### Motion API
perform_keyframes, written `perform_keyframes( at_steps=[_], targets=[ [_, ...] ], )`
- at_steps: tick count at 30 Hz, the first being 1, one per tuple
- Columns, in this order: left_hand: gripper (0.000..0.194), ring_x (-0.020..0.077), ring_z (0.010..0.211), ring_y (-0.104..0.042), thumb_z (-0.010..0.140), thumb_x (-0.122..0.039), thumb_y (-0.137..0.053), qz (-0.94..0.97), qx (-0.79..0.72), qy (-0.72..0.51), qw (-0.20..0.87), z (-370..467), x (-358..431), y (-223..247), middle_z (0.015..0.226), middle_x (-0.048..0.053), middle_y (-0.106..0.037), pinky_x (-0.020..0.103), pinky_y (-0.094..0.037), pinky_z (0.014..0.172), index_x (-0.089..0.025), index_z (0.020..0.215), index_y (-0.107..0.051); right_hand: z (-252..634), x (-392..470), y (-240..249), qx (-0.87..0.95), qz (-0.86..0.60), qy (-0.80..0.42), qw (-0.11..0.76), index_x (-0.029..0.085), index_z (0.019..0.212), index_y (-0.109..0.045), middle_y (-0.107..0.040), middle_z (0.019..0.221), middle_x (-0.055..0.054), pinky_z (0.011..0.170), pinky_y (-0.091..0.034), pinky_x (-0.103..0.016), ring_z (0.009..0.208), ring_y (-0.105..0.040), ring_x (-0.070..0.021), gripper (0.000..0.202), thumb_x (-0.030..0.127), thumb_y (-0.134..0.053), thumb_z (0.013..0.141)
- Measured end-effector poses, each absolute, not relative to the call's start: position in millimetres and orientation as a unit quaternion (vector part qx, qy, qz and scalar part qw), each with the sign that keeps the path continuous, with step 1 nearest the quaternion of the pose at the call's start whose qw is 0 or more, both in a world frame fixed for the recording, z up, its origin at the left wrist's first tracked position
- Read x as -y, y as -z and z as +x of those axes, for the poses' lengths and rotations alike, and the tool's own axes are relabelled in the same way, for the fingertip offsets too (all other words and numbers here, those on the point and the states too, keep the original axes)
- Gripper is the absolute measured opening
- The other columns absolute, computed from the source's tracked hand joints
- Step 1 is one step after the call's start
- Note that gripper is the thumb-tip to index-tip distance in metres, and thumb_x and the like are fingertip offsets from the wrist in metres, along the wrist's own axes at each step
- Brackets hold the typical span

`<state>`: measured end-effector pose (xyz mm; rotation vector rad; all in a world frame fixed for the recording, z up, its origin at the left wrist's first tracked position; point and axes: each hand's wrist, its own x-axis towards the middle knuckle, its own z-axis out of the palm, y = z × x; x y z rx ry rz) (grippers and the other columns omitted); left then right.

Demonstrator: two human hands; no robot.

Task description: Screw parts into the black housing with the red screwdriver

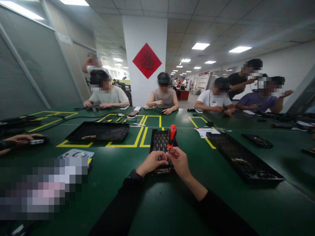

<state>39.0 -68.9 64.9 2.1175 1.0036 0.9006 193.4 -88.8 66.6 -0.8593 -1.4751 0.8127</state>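
Note:
A screwdriver (172, 135) with a red and black handle stands nearly upright in front of me. My right hand (180, 161) pinches it low, around the shaft just under the handle. Close beside it, my left hand (154, 161) has its thumb and fingers drawn together near the shaft; what they hold, if anything, is too small to make out. Both hands are over a small black tray (153, 139) whose inside shows rows of small light marks. My fingers cover the screwdriver's tip and the near part of that tray.
A wide black tray (97, 131) lies left, and a long black tray (242, 160) lies right beside a white paper (208, 132). A flat black part (257, 140) is farther right. Yellow tape (123, 145) marks the green table. Several people sit opposite; another person's hand (23, 140) is at left.

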Motion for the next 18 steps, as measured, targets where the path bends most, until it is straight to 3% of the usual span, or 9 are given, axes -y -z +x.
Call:
perform_keyframes(
  at_steps=[9, 14, 18],
  targets=[
    [0.014, 0.0127, 0.072, -0.055, 0.075, -0.026, -0.057, 0.812, -0.331, -0.323, 0.357, 37.2, 69.5, -69.2, 0.074, 0.001, -0.063, 0.024, -0.042, 0.074, -0.012, 0.074, -0.062, 194.0, 90.5, -67.5, 0.652, -0.341, -0.362, 0.572, 0.016, 0.097, -0.062, -0.066, 0.091, -0.007, 0.082, -0.048, -0.033, 0.085, -0.063, -0.0181, 0.023, 0.029, -0.051, 0.082],
    [0.016, 0.0124, 0.069, -0.055, 0.074, -0.029, -0.059, 0.811, -0.374, -0.313, 0.323, 37.4, 68.0, -65.7, 0.072, 0.001, -0.063, 0.023, -0.042, 0.07, -0.013, 0.072, -0.061, 194.4, 90.9, -69.0, 0.657, -0.364, -0.322, 0.576, 0.017, 0.093, -0.062, -0.063, 0.085, -0.004, 0.066, -0.05, -0.027, 0.074, -0.061, -0.0158, 0.021, 0.03, -0.059, 0.077],
    [0.019, 0.0127, 0.069, -0.055, 0.07, -0.032, -0.063, 0.811, -0.395, -0.32, 0.289, 37.9, 67.7, -64.4, 0.071, 0.0, -0.062, 0.023, -0.041, 0.068, -0.014, 0.071, -0.061, 193.4, 89.8, -66.7, 0.646, -0.367, -0.328, 0.583, 0.016, 0.093, -0.06, -0.063, 0.08, -0.003, 0.067, -0.049, -0.027, 0.07, -0.061, -0.0147, 0.02, 0.028, -0.058, 0.077]
  ],
)
